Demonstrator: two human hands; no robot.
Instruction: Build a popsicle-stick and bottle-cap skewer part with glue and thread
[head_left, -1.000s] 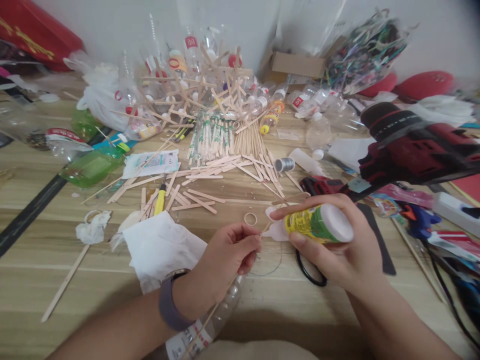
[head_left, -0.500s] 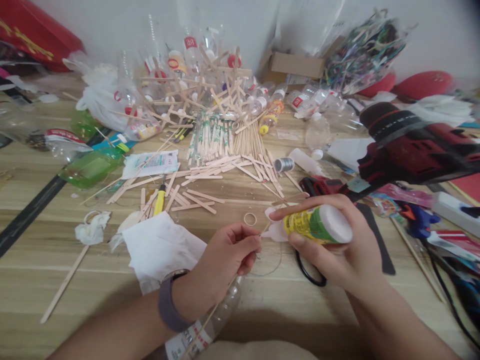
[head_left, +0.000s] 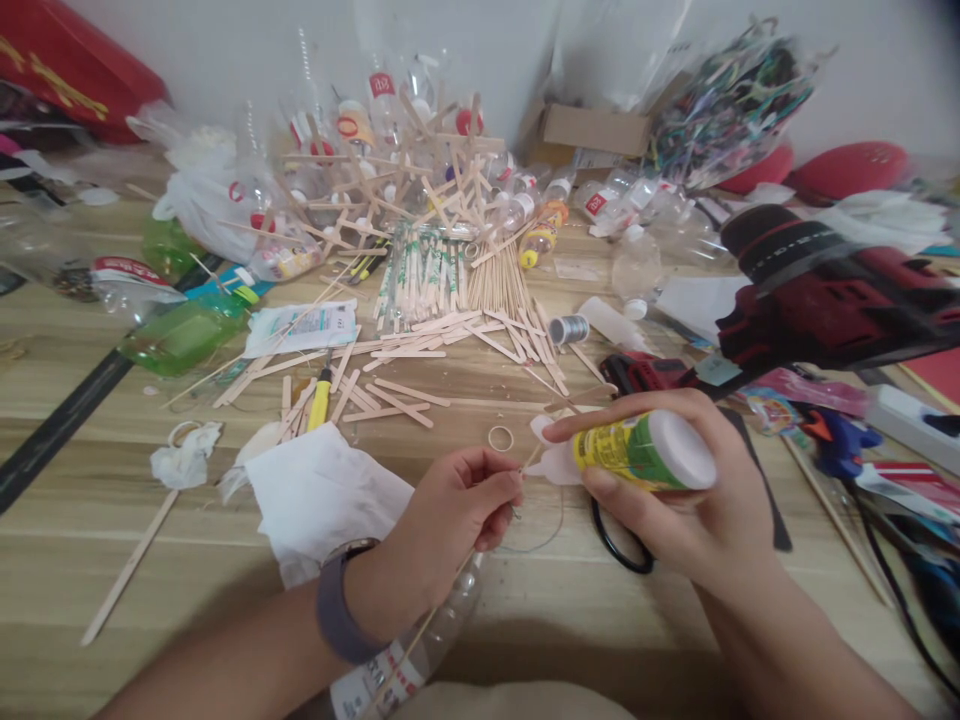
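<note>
My right hand point(head_left: 686, 500) is wrapped round a glue bottle point(head_left: 615, 448) with a yellow and green label, tipped on its side with the nozzle pointing left. The nozzle tip is right beside the fingertips of my left hand point(head_left: 472, 497), which are pinched on a thin bamboo skewer point(head_left: 420, 632). The skewer slants down from that hand over a clear plastic bottle point(head_left: 442, 625) lying below. A thin grey wire point(head_left: 551, 535) curves from near the left fingers across the table. Just beyond the hands lies a small wooden ring point(head_left: 500, 438).
White tissue point(head_left: 322, 495) is left of my hands. Craft sticks point(head_left: 394, 405), a yellow-handled tool point(head_left: 319, 400) and bundled skewers point(head_left: 499, 280) lie ahead. A spool point(head_left: 568, 329) is behind the glue. A red-black power drill point(head_left: 817, 300) stands at right, and plastic bottles point(head_left: 382, 115) crowd the back.
The glue bottle and my right hand have shifted slightly right, drawing the nozzle a little away from the left fingertips. My left hand stays where it was.
</note>
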